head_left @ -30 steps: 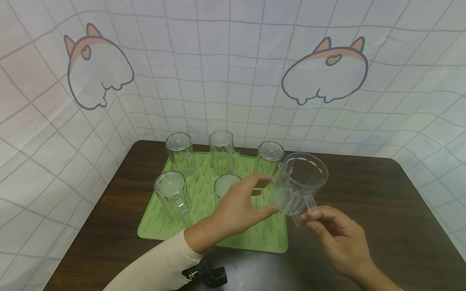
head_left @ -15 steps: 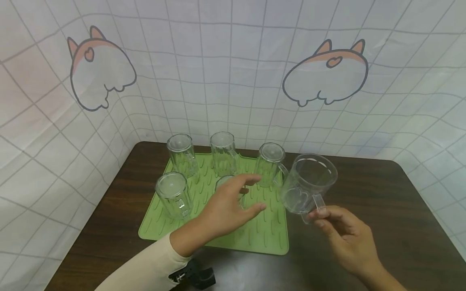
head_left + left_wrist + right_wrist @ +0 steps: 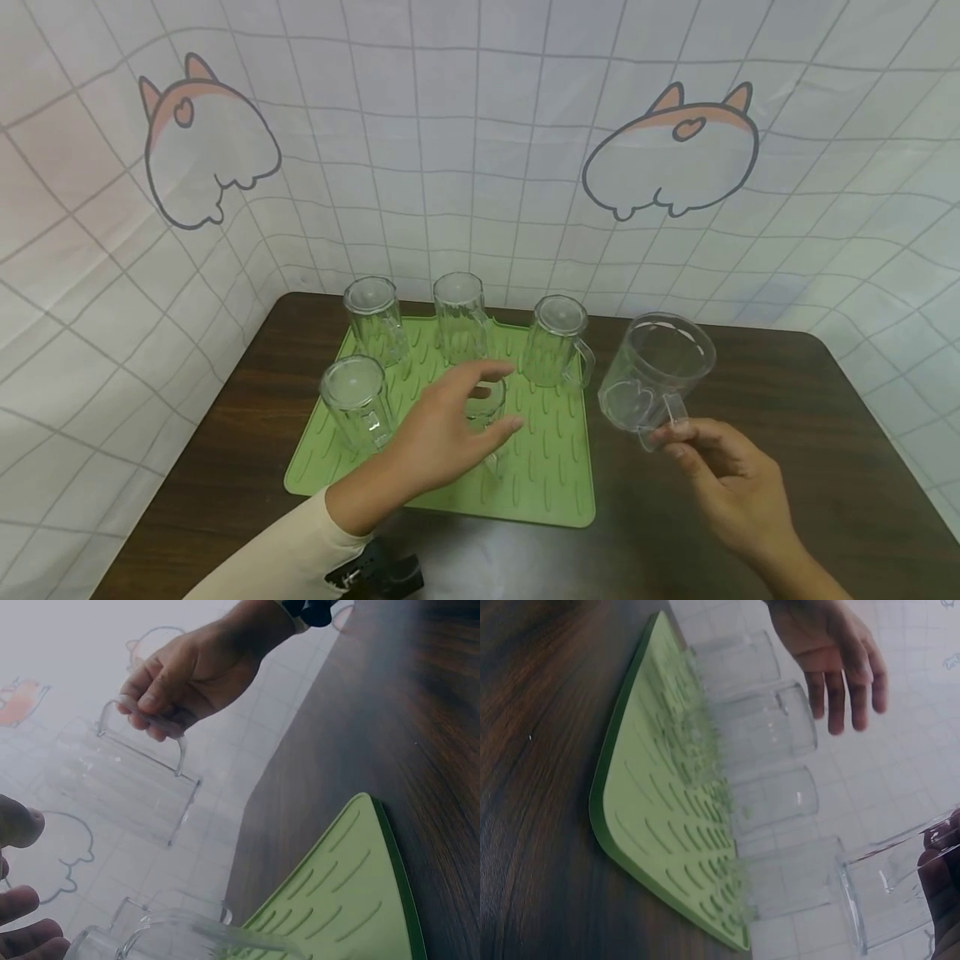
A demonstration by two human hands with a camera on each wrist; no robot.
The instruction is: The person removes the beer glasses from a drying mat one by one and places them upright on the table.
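Note:
A clear glass mug (image 3: 656, 375) hangs in the air to the right of the green drying mat (image 3: 540, 492), tilted with its mouth up. My right hand (image 3: 738, 483) pinches it by the handle, as the left wrist view also shows of that right hand (image 3: 199, 675). My left hand (image 3: 438, 429), thumb and fingers spread apart, hovers over the mat holding nothing. Behind it, a front-row mug (image 3: 489, 407) is partly hidden. Other mugs stand upside down on the mat: one at front left (image 3: 356, 408), one at back left (image 3: 375, 321), one at back middle (image 3: 460, 321) and one at back right (image 3: 553, 346).
The mat lies on a dark wood table (image 3: 810, 433). A white grid-patterned cloth (image 3: 480, 150) with cartoon animal prints rises behind the table and at both sides. A black wrist mount (image 3: 378, 571) is strapped under my left sleeve.
My right hand has carried the mug to the right, away from the mat. My left hand has drawn back leftward from beside the mug, uncovering more of the back-right mug's handle.

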